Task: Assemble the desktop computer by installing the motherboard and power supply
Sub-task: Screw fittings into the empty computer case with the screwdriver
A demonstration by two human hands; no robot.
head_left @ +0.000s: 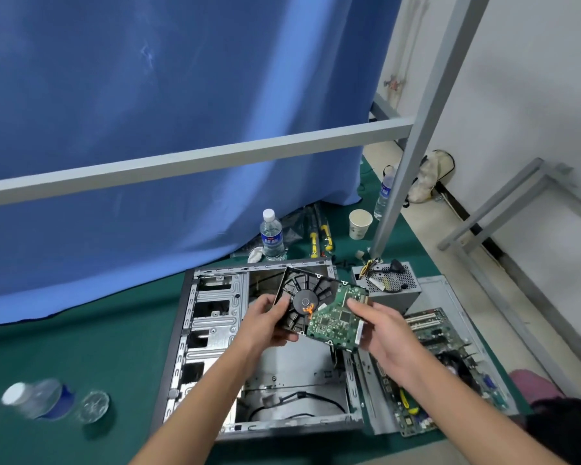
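Observation:
An open grey computer case (212, 333) lies on its side on the green mat. Above it I hold a hard drive (319, 308), circuit-board side up, with both hands. My left hand (265, 325) grips its left edge, thumb on top. My right hand (383, 333) grips its right edge by the green board. The grey power supply (391, 286) with loose wires stands just right of the case's far corner. The green motherboard (440, 350) lies on a metal side panel to the right of the case, partly hidden by my right forearm.
A water bottle (272, 236) stands behind the case, with yellow-handled tools (319, 238) and a paper cup (359, 223) nearby. Another bottle (37, 399) lies on the mat at the left. A grey frame bar (195, 161) and post (416, 129) cross above; a blue curtain hangs behind.

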